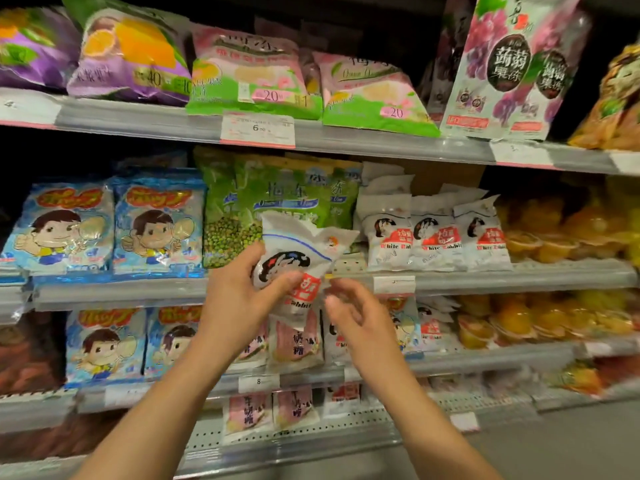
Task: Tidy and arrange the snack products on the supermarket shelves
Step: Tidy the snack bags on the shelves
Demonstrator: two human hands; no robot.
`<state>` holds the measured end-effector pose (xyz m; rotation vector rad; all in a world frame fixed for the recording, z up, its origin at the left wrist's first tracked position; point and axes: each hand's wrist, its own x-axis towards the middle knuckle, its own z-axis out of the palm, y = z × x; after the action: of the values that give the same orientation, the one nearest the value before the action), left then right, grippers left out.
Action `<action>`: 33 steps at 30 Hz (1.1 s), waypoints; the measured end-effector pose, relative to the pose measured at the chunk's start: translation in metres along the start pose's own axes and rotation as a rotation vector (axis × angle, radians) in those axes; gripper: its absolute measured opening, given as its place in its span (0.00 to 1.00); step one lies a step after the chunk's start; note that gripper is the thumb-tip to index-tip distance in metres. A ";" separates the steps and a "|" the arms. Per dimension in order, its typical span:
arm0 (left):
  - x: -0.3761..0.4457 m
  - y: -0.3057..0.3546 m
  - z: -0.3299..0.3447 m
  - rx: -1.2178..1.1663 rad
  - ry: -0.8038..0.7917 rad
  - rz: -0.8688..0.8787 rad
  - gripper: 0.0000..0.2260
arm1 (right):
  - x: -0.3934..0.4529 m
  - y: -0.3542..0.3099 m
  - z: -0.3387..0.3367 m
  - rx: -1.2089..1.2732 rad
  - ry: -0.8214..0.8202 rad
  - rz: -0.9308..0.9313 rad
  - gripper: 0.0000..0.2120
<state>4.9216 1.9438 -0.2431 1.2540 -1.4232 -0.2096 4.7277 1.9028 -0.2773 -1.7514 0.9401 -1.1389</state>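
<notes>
A white White Rabbit candy bag (298, 251) is held tilted in front of the middle shelf, gripped by my left hand (242, 292) with the thumb across its printed front. My right hand (349, 310) hovers just right of the bag's lower corner, fingers loosely bent and holding nothing. A row of matching White Rabbit bags (433, 233) stands upright on the middle shelf (519, 275) to the right. Green pea snack bags (242, 209) stand right behind the held bag.
Blue cartoon-boy bags (104, 226) fill the middle shelf's left side. Orange fruit jelly cups (561, 230) sit at the right. Pink and green bags (249, 74) and a purple grape jelly bag (512, 64) line the top shelf. More packs occupy the lower shelves.
</notes>
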 end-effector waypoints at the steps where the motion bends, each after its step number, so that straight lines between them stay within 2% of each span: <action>1: 0.001 -0.006 0.007 0.055 -0.048 0.012 0.13 | -0.004 0.013 -0.008 -0.045 0.010 0.015 0.22; 3: 0.006 -0.021 0.020 0.160 -0.162 0.109 0.14 | -0.008 0.041 -0.029 -0.135 0.036 0.087 0.13; 5: 0.011 -0.039 0.031 0.220 -0.279 0.213 0.14 | -0.008 0.076 -0.054 -0.210 0.128 0.178 0.06; 8: 0.012 -0.065 0.042 0.245 -0.327 0.227 0.20 | -0.007 0.127 -0.088 -0.350 0.236 0.319 0.05; 10: 0.011 -0.075 0.047 0.245 -0.307 0.219 0.23 | -0.003 0.151 -0.104 -0.452 0.227 0.399 0.09; 13: 0.010 -0.084 0.052 0.300 -0.291 0.239 0.26 | 0.011 0.168 -0.121 -0.571 0.176 0.450 0.19; 16: 0.009 -0.088 0.054 0.287 -0.285 0.222 0.25 | 0.034 0.179 -0.130 -0.612 0.127 0.475 0.28; 19: 0.006 -0.086 0.054 0.265 -0.283 0.220 0.25 | 0.054 0.188 -0.132 -0.547 0.095 0.520 0.32; 22: 0.005 -0.086 0.054 0.260 -0.269 0.237 0.23 | 0.063 0.196 -0.128 -0.458 0.139 0.578 0.35; 25: 0.006 -0.092 0.056 0.271 -0.262 0.274 0.23 | 0.066 0.204 -0.125 -0.373 0.225 0.604 0.34; 28: 0.005 -0.092 0.056 0.278 -0.245 0.292 0.22 | 0.065 0.211 -0.125 -0.333 0.240 0.621 0.32; 33: 0.007 -0.088 0.055 0.276 -0.263 0.301 0.20 | 0.059 0.211 -0.137 -0.198 0.125 0.590 0.13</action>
<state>4.9281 1.8749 -0.3208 1.2447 -1.8976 0.0313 4.5866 1.7376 -0.4165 -1.4096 1.5614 -0.7897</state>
